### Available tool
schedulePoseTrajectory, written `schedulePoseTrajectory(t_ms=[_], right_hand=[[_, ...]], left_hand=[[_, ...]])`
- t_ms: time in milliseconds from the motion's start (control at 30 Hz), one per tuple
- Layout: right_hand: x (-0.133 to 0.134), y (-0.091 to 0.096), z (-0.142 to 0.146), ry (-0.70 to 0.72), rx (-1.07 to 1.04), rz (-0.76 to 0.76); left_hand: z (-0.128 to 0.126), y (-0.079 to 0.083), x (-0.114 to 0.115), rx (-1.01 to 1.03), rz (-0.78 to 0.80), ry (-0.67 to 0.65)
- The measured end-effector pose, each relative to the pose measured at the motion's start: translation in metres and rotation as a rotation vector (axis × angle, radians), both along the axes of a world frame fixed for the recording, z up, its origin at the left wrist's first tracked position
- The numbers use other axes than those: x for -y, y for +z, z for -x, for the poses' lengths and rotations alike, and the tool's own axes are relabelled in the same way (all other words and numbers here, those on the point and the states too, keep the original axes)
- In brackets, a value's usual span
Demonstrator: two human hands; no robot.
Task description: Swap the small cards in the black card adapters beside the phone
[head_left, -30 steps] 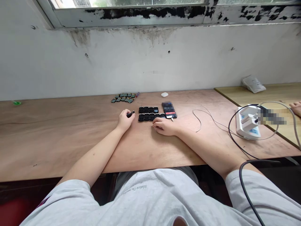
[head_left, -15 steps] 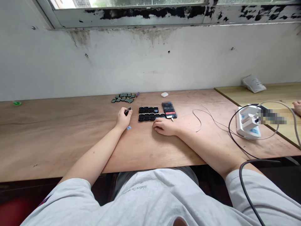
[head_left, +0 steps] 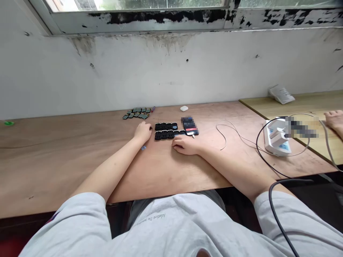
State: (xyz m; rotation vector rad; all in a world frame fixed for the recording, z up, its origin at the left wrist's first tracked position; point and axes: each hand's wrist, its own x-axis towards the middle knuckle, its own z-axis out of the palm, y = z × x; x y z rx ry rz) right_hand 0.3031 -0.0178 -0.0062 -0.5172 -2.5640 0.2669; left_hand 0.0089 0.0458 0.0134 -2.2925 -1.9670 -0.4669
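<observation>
My left hand (head_left: 143,131) rests on the wooden table (head_left: 66,150), curled into a loose fist round a small dark tool of which only the tip shows. It sits just left of two rows of small black parts (head_left: 166,130). A tiny blue piece (head_left: 144,147) lies on the table by my left wrist. My right hand (head_left: 184,144) lies palm down with its fingers flat, the fingertips close to the lower row of black parts. A dark phone (head_left: 189,126) lies just beyond it.
Several green chips (head_left: 136,113) and a white earbud case (head_left: 183,108) lie near the wall. A white power strip (head_left: 277,141) with plugs and looping cables (head_left: 235,139) sits at the right. Another person's hand (head_left: 333,117) rests on the adjoining lighter table.
My left hand turned the dark tool from pointing right to tucked in the fist. A small blue piece now lies by my left wrist. My right hand stayed put; the view shifted slightly.
</observation>
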Motion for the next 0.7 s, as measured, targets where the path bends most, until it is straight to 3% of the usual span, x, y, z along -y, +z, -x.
schedulePoseTrajectory(t_ms=[167,300,533,700], right_hand=[[0.002,0.003,-0.001,-0.01,0.022,-0.009],[0.004,0.004,-0.001,-0.029,0.042,-0.012],[0.009,0.005,0.0,-0.08,0.094,-0.036],[0.007,0.003,-0.001,-0.088,0.104,-0.037]], left_hand=[[-0.011,0.01,-0.012,-0.049,0.121,0.091],[-0.01,0.008,-0.015,-0.007,0.207,0.103],[-0.004,-0.008,-0.025,-0.004,0.116,-0.03],[-0.009,-0.01,-0.025,0.08,0.104,-0.112]])
